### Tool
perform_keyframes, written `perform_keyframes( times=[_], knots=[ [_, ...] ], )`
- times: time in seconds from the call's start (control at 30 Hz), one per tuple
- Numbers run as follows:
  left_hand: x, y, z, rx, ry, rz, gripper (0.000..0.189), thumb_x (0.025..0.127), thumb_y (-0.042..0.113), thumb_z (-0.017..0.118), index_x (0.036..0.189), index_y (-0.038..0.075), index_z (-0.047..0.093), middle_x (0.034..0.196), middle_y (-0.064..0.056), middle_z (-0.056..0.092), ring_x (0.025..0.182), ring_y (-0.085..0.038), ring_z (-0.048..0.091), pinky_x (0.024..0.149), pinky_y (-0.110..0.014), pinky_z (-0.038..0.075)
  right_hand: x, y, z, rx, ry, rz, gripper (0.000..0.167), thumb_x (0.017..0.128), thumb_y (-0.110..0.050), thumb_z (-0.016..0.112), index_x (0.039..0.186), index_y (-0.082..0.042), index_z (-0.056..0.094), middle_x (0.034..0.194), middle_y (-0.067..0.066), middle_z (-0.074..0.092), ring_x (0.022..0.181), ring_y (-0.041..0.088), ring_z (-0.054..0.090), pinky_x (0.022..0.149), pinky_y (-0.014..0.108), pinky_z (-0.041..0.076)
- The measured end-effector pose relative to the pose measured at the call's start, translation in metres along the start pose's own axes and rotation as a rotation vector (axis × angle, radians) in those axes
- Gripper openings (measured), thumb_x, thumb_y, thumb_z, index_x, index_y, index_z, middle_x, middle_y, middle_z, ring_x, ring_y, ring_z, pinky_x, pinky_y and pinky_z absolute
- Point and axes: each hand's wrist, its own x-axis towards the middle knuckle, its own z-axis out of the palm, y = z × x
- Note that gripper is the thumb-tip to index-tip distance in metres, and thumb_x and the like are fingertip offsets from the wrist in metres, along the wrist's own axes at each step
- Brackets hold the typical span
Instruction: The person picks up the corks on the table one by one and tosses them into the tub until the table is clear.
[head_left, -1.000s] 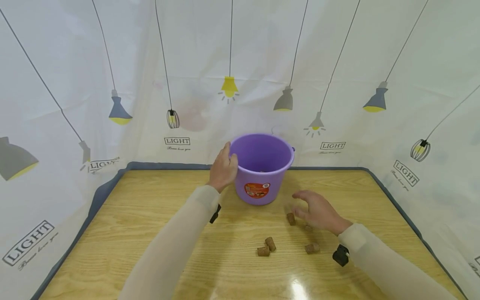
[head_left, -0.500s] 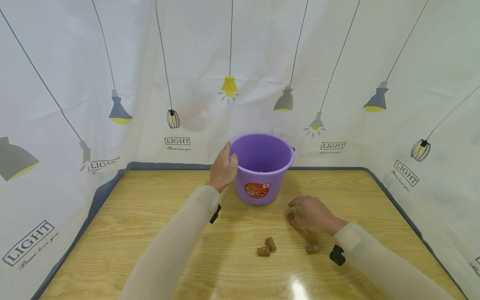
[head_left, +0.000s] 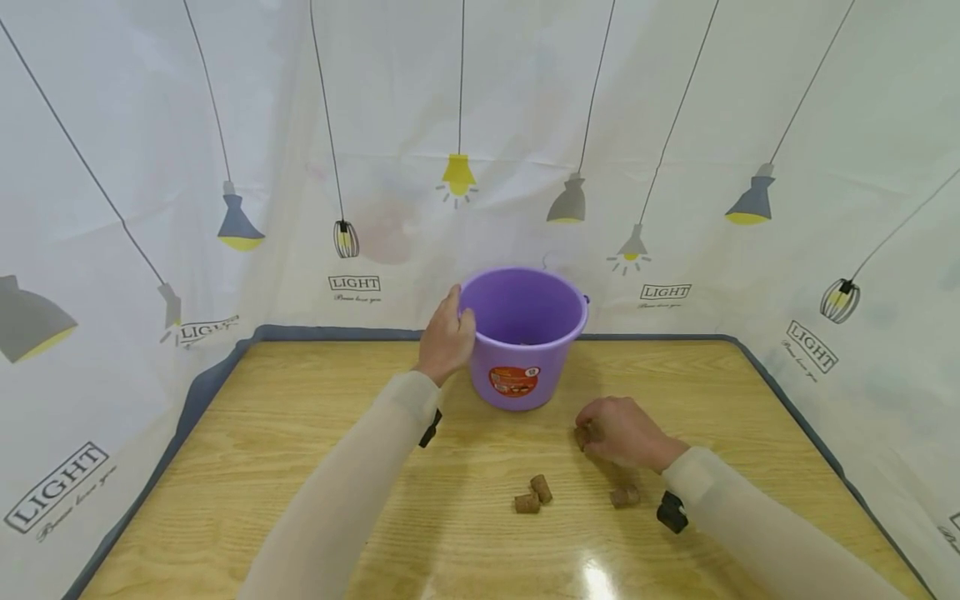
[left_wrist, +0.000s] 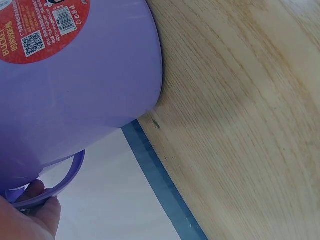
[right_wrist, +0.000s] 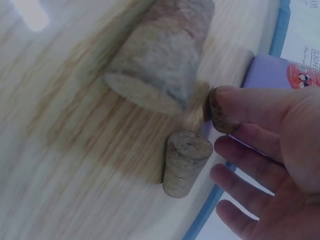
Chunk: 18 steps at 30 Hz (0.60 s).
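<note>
A purple bucket (head_left: 551, 367) with a red label stands upright at the back of the wooden table. My left hand (head_left: 447, 335) grips its left side at the rim; in the left wrist view, fingers (left_wrist: 47, 212) curl by the purple handle (left_wrist: 70, 175). Low over the table to the bucket's right, my right hand (head_left: 626, 433) pinches a brown cork (right_wrist: 223, 114) between thumb and forefinger, its other fingers spread. Beside them in the right wrist view is another cork (right_wrist: 186, 165), and a larger-looking cork (right_wrist: 162, 55) lies close to the camera.
Two corks, one (head_left: 540, 488) against the other (head_left: 527, 502), lie in front of the bucket. Below my right hand there is brown cork (head_left: 624, 497). A white curtain (head_left: 405, 167) printed with lamps surrounds the table (head_left: 300, 417) at the back and sides.
My right hand has moved slightly down and left onto a cork, and its thumb and forefinger have closed on it. The left hand and bucket have stayed put.
</note>
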Motion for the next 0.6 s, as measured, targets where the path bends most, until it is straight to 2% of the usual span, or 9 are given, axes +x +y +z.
perform_keyframes(
  times=[0.3, 0.6],
  knots=[
    [-0.001, 0.002, 0.0, 0.007, 0.004, -0.01, 0.063, 0.105, 0.031, 0.03, 0.162, 0.004, 0.024, 0.162, -0.017, 0.036, 0.148, -0.035, 0.037, 0.122, -0.05, 0.029, -0.001, 0.0, 0.0, -0.04, 0.01, -0.014, 0.03, 0.074, -0.012, 0.089, 0.101, -0.007, 0.078, 0.1, 0.004, 0.077, 0.095, 0.026, 0.072, 0.087, 0.047, 0.059],
    [-0.001, 0.001, 0.0, 0.012, 0.007, -0.005, 0.065, 0.105, 0.033, 0.028, 0.162, 0.004, 0.024, 0.163, -0.016, 0.036, 0.148, -0.034, 0.037, 0.122, -0.049, 0.03, 0.0, -0.004, -0.012, 0.029, 0.041, 0.006, 0.024, 0.077, -0.009, 0.084, 0.1, -0.01, 0.078, 0.101, 0.003, 0.077, 0.098, 0.029, 0.072, 0.085, 0.046, 0.06]
  ],
)
